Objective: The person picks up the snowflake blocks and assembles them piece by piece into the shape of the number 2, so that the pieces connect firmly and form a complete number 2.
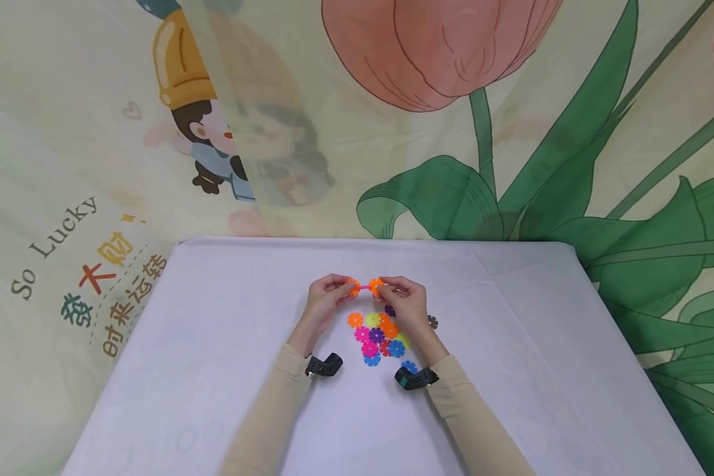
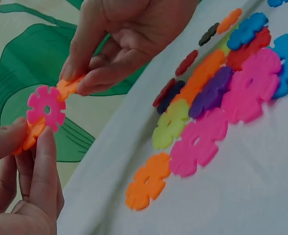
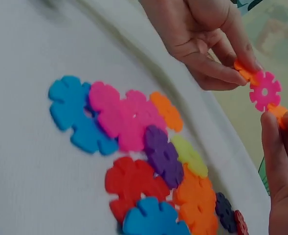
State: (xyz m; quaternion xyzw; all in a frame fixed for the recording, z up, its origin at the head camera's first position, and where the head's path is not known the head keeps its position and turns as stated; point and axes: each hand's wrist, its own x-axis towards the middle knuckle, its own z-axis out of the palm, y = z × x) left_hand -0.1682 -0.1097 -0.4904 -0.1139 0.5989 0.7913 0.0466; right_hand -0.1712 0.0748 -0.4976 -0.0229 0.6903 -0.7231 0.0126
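Left hand [image 1: 326, 303]: thumb and fingers pinch one orange disc [image 2: 34, 135]. Right hand [image 1: 410, 305]: same pinch, on a second orange disc [image 2: 69, 87]. Pink disc [image 2: 38, 109] sits between, its rim meeting both; I can't tell how deep the notches seat. All three are up off the table [image 1: 244, 403], beyond the loose pile.

Handling (judged): light, thin plastic, fairly stiff with slight flex; smooth faces might slip under a fingertip. Unlikely to be fragile, though a twist could spring a joint. Best hold: flat faces of the orange discs, outer side, clear of the joints.

Nearer me: overlapping discs, including purple [image 1: 377, 336]; a single orange piece [image 1: 355, 320] at the pile's left. Behind: floral backdrop [image 1: 452, 198].
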